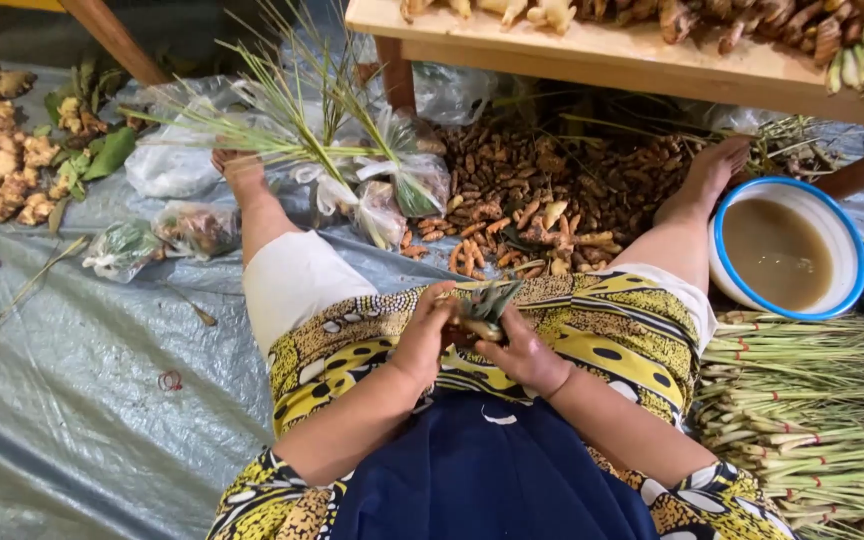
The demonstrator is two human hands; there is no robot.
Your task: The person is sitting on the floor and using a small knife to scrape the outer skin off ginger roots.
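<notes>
I look down on a seated person's lap, legs stretched out over a grey tarpaulin [72,400]. Both hands meet at the middle of the lap, over a yellow-and-black patterned cloth. The left hand [424,335] and the right hand [522,352] have their fingers curled shut around a small bundle of leaves [487,305] — greyish-green, with tips sticking up between the hands.

I judge the bundle light, soft and easily crushed; the stems at its base, where the fingers already pinch, look the surest place to hold it.

Between the feet lies a pile of orange-brown roots [542,195], loose on the tarpaulin. Beside the right foot stands a white basin [727,275] with a blue rim, holding cloudy brown liquid. Near the left foot lie clear plastic bags [392,195] — some stuffed with roots and greenery, one with long grass-like stalks poking out. Further to the left sits a heap of ginger [2,140]. To the right of the lap lie tied bunches of lemongrass [812,410]. A wooden bench [632,55] above carries more roots.
</notes>
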